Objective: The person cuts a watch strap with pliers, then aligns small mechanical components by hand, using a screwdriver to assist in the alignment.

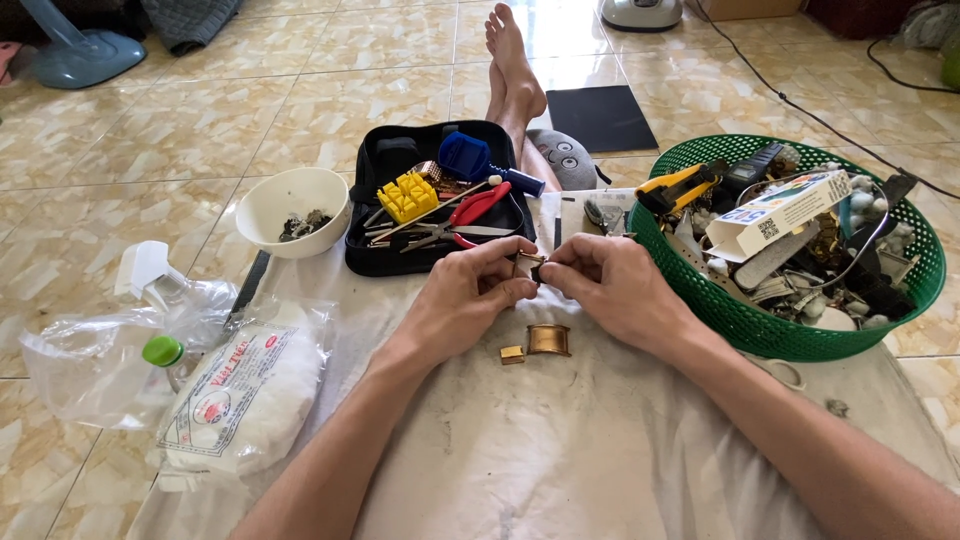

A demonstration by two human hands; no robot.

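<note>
- The left hand [465, 295] and right hand [610, 285] meet fingertip to fingertip, both pinched on a small gold-coloured watch part [528, 267] above the middle of the white cloth [560, 450].
- Just below the hands, on the cloth, lie a curved gold band piece [549, 340] and a small gold link [512, 354].
- At the cloth's far edge sits an open black tool case [380, 255], with a white bowl [293, 208] to its left.
- A green basket [760, 325] of parts stands at the right edge.

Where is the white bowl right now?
The white bowl sits on the floor, left of the black tool case, beyond the person's left hand.
</note>
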